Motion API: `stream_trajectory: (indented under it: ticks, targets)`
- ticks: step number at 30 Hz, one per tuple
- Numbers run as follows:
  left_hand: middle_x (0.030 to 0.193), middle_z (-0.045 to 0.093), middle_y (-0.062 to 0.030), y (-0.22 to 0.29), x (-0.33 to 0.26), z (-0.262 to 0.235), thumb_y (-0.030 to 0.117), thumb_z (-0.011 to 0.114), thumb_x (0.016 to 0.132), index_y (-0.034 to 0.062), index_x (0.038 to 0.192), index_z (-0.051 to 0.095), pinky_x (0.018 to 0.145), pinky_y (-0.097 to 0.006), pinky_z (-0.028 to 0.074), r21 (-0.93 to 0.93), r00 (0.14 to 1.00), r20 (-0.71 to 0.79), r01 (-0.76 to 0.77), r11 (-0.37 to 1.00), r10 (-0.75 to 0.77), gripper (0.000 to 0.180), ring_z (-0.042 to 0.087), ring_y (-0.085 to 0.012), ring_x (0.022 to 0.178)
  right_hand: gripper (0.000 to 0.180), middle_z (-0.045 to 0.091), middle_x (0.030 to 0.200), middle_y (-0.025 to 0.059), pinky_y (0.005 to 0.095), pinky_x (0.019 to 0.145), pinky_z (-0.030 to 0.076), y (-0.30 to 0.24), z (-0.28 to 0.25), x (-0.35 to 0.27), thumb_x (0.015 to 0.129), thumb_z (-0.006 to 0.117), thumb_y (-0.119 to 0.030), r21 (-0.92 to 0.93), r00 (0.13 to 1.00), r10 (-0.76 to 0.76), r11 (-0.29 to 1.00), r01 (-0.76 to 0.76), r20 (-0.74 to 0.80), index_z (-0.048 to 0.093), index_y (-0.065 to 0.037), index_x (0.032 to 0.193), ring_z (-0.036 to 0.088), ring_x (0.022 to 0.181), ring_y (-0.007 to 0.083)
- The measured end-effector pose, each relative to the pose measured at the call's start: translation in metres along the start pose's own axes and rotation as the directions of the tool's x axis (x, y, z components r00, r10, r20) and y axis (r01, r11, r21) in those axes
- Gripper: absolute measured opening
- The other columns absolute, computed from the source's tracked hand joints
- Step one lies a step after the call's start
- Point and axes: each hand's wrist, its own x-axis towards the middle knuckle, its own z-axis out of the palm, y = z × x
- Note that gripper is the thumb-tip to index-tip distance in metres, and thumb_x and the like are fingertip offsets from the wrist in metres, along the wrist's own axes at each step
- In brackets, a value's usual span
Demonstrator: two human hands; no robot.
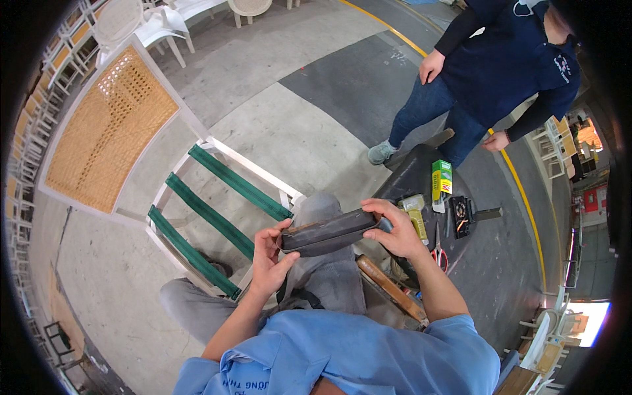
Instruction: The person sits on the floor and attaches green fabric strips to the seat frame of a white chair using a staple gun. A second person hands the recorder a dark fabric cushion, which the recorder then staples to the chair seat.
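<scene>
Above my lap I hold a long, dark, folded band-like piece point(329, 240) level between both hands; its exact kind I cannot tell. My left hand point(268, 259) pinches its left end, thumb below and fingers above. At the right end, my right hand point(396, 229) grips it between thumb and fingers. Just left of my knees is a pale chair frame point(247, 166) with a woven cane back point(112, 128). Three green straps point(210, 207) cross its seat opening.
On my right, a black work surface point(403, 172) carries a green-yellow box point(442, 179), a clear yellowish container point(415, 209), a small black device point(463, 216) and red-handled scissors point(439, 257). A wooden piece point(388, 283) lies beside my thigh. A person point(500, 72) stands beyond; chairs point(118, 26) line the back.
</scene>
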Motion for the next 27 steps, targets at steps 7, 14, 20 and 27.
stream_trajectory:
  ticks: [7, 14, 20, 27]
  targets:
    - [0.151, 0.045, -0.0169, 0.057, 0.026, 0.01, 0.026, 0.09, 0.078, 0.0089, 0.152, 0.039, 0.11, -0.047, 0.044, 0.573, 0.998, 0.052, 0.002, 0.82, -0.039, 0.092, 0.053, -0.0287, 0.131, 0.042, 0.066, 0.124, 0.0112, 0.0356, 0.089, 0.052, -0.006, -0.005, 0.011, 0.082, 0.086, -0.018, -0.018, 0.999, 0.009, 1.0, -0.008, 0.052, 0.068, -0.008, 0.119, 0.065, 0.11, 0.0264]
    - [0.115, 0.069, -0.0197, 0.095, 0.081, 0.062, 0.047, 0.069, 0.093, -0.0003, 0.12, 0.066, 0.102, -0.05, 0.046, 0.911, 0.919, 0.39, -0.375, 0.171, -0.06, 0.055, 0.064, -0.0396, 0.11, 0.027, 0.066, 0.115, 0.011, 0.0369, 0.088, 0.051, -0.005, -0.003, 0.023, 0.085, 0.084, -0.022, -0.067, 0.997, 0.04, 0.997, -0.036, 0.072, 0.069, -0.008, 0.102, 0.065, 0.104, 0.0264]
    - [0.098, 0.069, -0.0171, 0.071, 0.099, 0.073, 0.035, 0.062, 0.099, 0.0026, 0.111, 0.067, 0.081, -0.048, 0.054, 0.936, 0.905, 0.299, -0.216, 0.279, -0.302, 0.035, 0.069, -0.0373, 0.091, 0.027, 0.064, 0.106, 0.0087, 0.0347, 0.087, 0.05, 0.009, 0.004, 0.028, 0.084, 0.084, -0.018, -0.004, 1.0, -0.001, 1.0, 0.001, 0.019, 0.063, -0.006, 0.096, 0.064, 0.099, 0.023]
    - [0.102, 0.066, -0.0175, 0.06, 0.088, 0.078, 0.031, 0.064, 0.098, 0.0029, 0.111, 0.064, 0.08, -0.048, 0.054, 0.917, 0.934, 0.277, -0.187, 0.353, -0.224, 0.031, 0.067, -0.0383, 0.095, 0.042, 0.061, 0.109, 0.0007, 0.0289, 0.09, 0.048, 0.017, 0.017, 0.015, 0.083, 0.086, -0.01, 0.382, 0.956, 0.291, 0.881, -0.279, 0.026, 0.055, -0.008, 0.111, 0.058, 0.1, 0.01]
